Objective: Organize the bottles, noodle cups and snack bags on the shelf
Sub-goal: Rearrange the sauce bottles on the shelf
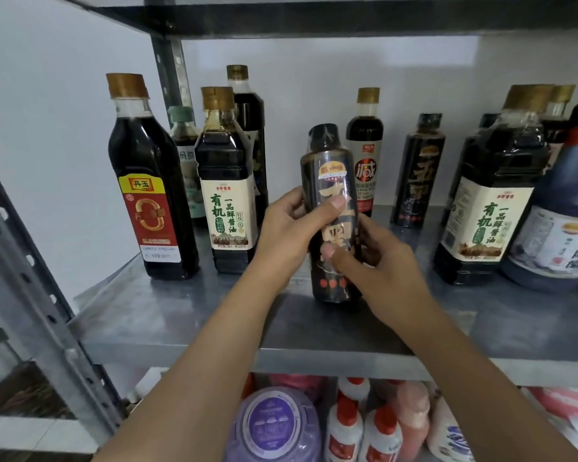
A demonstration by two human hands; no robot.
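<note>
A slim dark sauce bottle (331, 181) with a black cap stands upright at the middle of the grey metal shelf (187, 321), its base near the board. My left hand (291, 235) wraps its left side, thumb across the label. My right hand (377, 261) holds its lower right side, thumb on the front. To the left stand a red-labelled vinegar bottle (151, 195) and a cream-labelled soy sauce bottle (226, 195). Behind are a red-and-white labelled bottle (365, 151) and a second slim black bottle (416, 171).
More dark bottles crowd the right end, among them a cream-labelled one (491, 201) and a large blue jug (558, 228). A perforated metal upright (37, 281) runs down the left. The lower shelf holds a purple container (274, 428) and white bottles with red caps (344, 425).
</note>
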